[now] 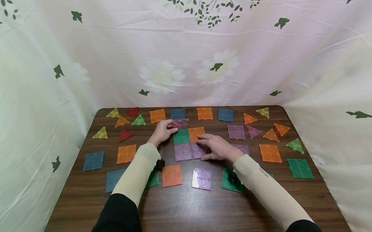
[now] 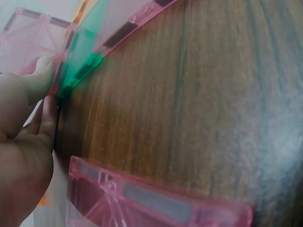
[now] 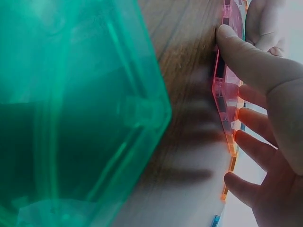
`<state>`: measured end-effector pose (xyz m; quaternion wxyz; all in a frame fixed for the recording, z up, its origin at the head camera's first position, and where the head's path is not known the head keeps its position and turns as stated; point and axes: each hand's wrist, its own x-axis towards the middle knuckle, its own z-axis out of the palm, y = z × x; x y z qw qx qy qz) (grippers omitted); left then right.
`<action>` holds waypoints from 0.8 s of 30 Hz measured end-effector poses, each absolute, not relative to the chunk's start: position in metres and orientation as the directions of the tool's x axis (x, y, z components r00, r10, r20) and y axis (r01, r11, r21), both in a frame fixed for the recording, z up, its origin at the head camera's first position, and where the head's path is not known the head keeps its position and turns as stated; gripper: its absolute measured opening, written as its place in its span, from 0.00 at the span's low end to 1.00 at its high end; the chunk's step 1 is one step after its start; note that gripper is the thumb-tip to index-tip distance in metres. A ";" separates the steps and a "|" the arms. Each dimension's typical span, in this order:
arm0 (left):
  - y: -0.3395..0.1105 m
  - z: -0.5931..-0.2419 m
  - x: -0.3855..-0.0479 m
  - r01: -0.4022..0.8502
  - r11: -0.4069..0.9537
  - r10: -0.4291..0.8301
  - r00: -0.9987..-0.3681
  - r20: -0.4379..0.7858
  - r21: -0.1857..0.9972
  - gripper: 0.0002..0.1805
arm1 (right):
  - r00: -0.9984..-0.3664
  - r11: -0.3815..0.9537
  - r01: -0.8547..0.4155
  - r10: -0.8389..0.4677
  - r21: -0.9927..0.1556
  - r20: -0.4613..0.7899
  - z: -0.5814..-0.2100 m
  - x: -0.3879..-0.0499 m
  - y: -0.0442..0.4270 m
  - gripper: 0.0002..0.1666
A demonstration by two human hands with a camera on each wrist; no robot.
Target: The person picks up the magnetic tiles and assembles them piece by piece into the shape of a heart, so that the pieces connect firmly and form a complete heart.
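Note:
My left hand point(image 1: 162, 132) pinches a translucent pink square magnetic tile point(image 1: 180, 124) between thumb and fingers. In the left wrist view that pink tile point(image 2: 33, 35) is raised at an angle beside the green tile point(image 2: 83, 61). Below it in the head view lie a green square tile point(image 1: 181, 137), an orange tile point(image 1: 196, 131) and two purple tiles point(image 1: 183, 152), edge to edge. My right hand point(image 1: 218, 147) rests on the orange tile and the right purple one, fingers spread. From the right wrist, its thumb touches a pink-looking tile edge point(image 3: 218, 71).
Loose square tiles lie around the group: orange point(image 1: 172, 176), purple point(image 1: 202, 178) and green point(image 1: 231, 181) in front, blue point(image 1: 225, 115) behind. Several triangles, such as a red one point(image 1: 125, 134) and an orange one point(image 1: 271, 135), lie at both sides. A printed curtain point(image 1: 184, 78) hangs beyond the table.

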<state>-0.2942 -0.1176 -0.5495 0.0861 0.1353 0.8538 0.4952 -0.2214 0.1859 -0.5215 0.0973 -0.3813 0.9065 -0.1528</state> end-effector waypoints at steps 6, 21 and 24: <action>-0.118 -0.553 -0.293 0.154 0.468 0.303 -0.953 0.006 0.870 0.07 | -0.693 0.663 -0.662 -0.719 -0.349 -0.052 -0.522 -0.221 0.186 0.48; -0.113 -0.554 -0.289 0.159 0.522 0.270 -0.963 0.015 0.838 0.07 | -0.695 0.672 -0.653 -0.715 -0.349 -0.076 -0.524 -0.221 0.186 0.48; -0.112 -0.554 -0.289 0.165 0.521 0.265 -0.964 0.025 0.837 0.07 | -0.694 0.671 -0.656 -0.716 -0.345 -0.073 -0.524 -0.220 0.186 0.49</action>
